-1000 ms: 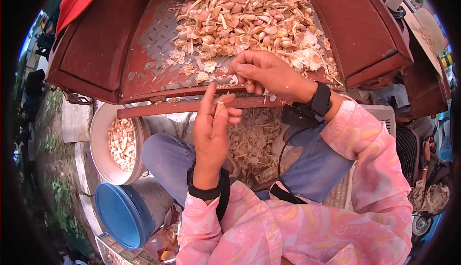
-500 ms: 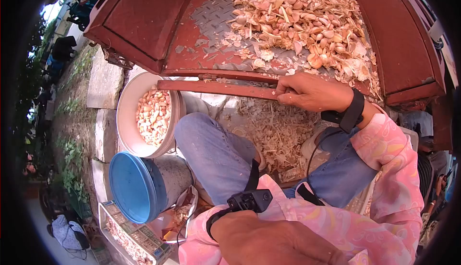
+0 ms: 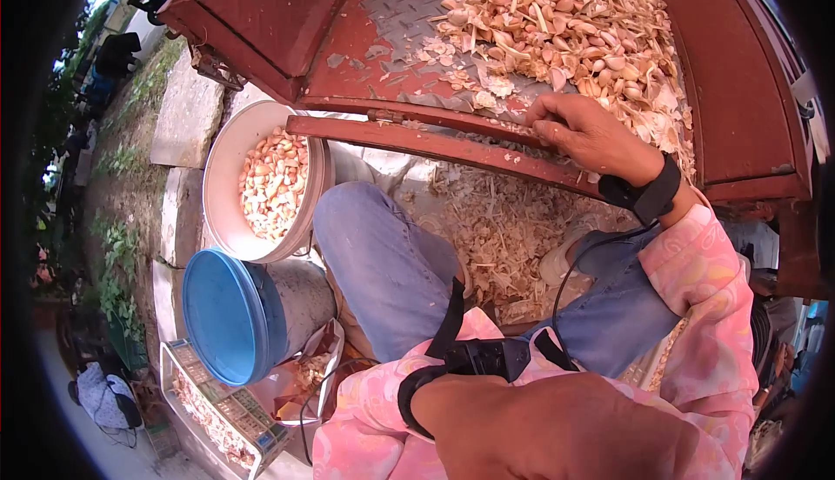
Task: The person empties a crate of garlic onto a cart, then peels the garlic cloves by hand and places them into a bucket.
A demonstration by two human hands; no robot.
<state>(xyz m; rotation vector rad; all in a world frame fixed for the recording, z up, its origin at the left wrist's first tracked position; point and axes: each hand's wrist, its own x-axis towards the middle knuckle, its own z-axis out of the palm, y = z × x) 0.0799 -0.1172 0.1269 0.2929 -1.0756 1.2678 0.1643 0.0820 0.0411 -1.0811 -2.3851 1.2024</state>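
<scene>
My right hand is over the front edge of a red metal cart bed, beside a heap of garlic cloves mixed with dry skins. Its fingers are curled in and closed; anything between them is too hidden to name. Close to the camera, my left hand crosses in front of my pink patterned shirt. Only its back shows, its fingers hidden, and it has a black strap at the wrist. A pale bucket to the left contains loose garlic cloves.
Below the pale bucket is a blue-lidded bucket. Further down are a plastic bag and a crate with pale pieces inside. A red hinged flap hangs above my knees. Garlic skins litter the ground between my feet.
My right hand has moved slightly up and right, further over the cart's edge. My left hand has shifted right and a little lower. The camera view has tilted slightly.
</scene>
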